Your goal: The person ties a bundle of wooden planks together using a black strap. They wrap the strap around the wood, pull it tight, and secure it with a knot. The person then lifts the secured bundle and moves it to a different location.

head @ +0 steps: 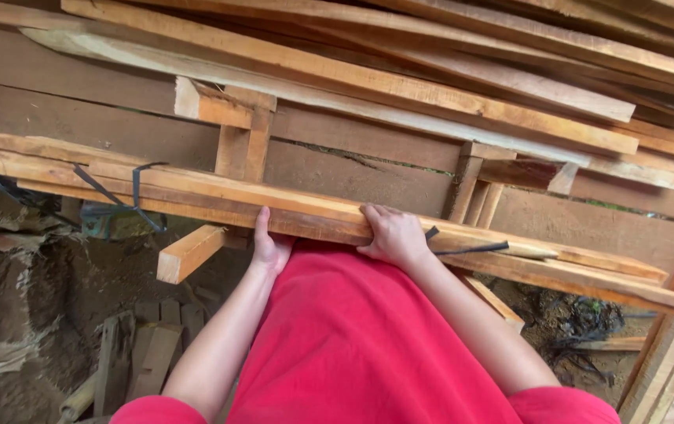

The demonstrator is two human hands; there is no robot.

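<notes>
Left fingers (262,224): the thumb points up against the near edge of the planks, the other fingers are hidden under them, so whether they are curled closed cannot be told.
Right fingers (376,216): lying together over the top face of the planks, curled at the far side, clamped on the wood.
Left hand (269,247): pressed to the underside and edge of the planks, just left of the red shirt (353,345).
Right hand (394,235): on top of the planks, near the left hand, with a black strap (467,249) just beside it.
Planks (195,192): a long bundle of pale sawn boards running across the view from left to right, held at chest level in front of a rough timber wall (353,153).
Handling: judged stiff, long and fairly heavy (rough-sawn, so splinters are likely); the two hands sit close to the middle, which looks the sensible place to balance such a length.
Other strap (109,192): black bands wrap the bundle further left.
Short block (189,253): a stub of timber sticks out below the planks, left of the left hand.
Ground (31,298): bare earth with offcuts lying on it.
</notes>
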